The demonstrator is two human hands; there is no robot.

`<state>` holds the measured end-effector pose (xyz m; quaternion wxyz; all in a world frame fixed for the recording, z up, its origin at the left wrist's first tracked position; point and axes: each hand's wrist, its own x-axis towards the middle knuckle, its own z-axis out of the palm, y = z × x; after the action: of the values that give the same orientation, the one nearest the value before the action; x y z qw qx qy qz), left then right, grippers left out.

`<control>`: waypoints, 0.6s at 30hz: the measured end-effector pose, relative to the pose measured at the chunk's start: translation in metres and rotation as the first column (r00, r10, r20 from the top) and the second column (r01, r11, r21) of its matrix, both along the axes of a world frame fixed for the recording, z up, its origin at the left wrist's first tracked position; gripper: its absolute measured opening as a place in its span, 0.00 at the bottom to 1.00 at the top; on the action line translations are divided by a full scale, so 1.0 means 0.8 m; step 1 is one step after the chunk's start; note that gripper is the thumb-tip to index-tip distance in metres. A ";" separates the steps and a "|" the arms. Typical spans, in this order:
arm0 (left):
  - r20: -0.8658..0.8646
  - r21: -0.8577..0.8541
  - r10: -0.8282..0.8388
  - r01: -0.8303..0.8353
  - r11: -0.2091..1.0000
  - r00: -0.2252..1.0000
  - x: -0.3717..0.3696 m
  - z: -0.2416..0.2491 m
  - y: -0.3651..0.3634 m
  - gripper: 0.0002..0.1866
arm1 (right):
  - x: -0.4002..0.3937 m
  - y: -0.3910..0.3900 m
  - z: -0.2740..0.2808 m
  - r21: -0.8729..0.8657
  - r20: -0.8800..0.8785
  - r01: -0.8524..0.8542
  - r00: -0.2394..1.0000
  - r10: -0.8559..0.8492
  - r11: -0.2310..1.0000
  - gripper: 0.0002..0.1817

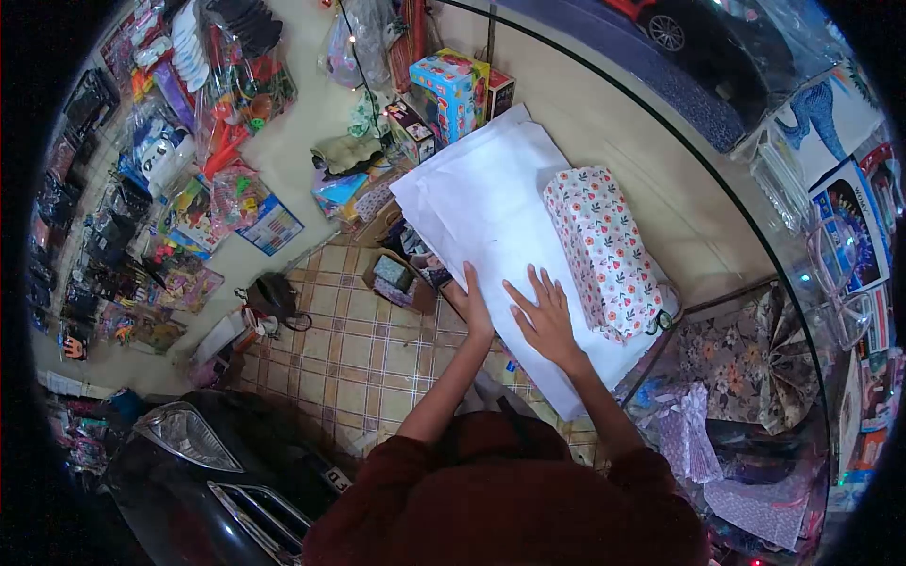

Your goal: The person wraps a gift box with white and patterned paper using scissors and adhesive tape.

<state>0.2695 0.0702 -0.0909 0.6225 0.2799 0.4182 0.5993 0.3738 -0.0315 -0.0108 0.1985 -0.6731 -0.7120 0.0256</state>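
Shop counter (604, 141), glass-topped, toys hung on the wall behind. White sheet (481, 203): spread on the counter, near edge overhanging; likely to slide or crease if the palms shift. Floral box (604, 250): lies on the sheet's right side, near the counter corner; could tip off. Right hand (545, 316): fingers spread flat on the sheet. Left hand (474, 300): flat, fingers together, at the sheet's left edge.

white sheet (481, 203): matt smooth paper | wrapped box (604, 250): floral paper, slight sheen | counter (661, 179): smooth glass, glossy | floor (368, 349): glazed tiles | toy packs (217, 85), upper left: shiny plastic
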 end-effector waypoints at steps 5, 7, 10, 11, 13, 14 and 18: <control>-0.147 -0.015 0.104 -0.107 0.994 0.984 0.010 -0.009 0.003 0.37 | 0.007 0.012 0.002 0.014 -0.006 -0.045 0.999 0.045 0.999 0.24; -0.188 -0.043 0.133 -0.143 0.989 0.973 0.007 0.002 -0.004 0.36 | 0.004 0.009 0.003 -0.004 -0.005 -0.033 0.999 0.033 0.999 0.25; -0.530 0.274 0.443 -0.349 0.896 0.723 -0.002 0.042 -0.011 0.34 | 0.009 0.010 0.003 -0.004 -0.121 -0.039 0.992 0.038 0.999 0.24; -0.628 0.463 0.430 -0.132 0.877 0.648 -0.013 0.061 -0.011 0.33 | 0.013 0.012 0.003 0.004 -0.162 -0.033 0.986 0.033 0.999 0.24; -0.758 0.641 0.478 0.370 0.673 0.444 -0.035 0.093 -0.005 0.32 | 0.020 0.019 0.002 0.020 -0.247 -0.017 0.969 0.021 1.000 0.24; -0.801 0.598 0.430 0.513 0.616 0.417 -0.029 0.096 0.004 0.30 | 0.021 0.024 0.002 0.031 -0.244 0.019 0.970 -0.010 0.999 0.24; -0.898 0.401 0.352 0.819 0.410 0.264 0.005 0.080 0.051 0.27 | 0.010 0.042 -0.019 0.065 -0.104 0.161 0.983 -0.153 0.985 0.26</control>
<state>0.2731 0.1113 -0.0266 0.1117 0.9126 0.2558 0.2986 0.3820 0.0022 -0.0259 0.2594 -0.7174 -0.6464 0.0170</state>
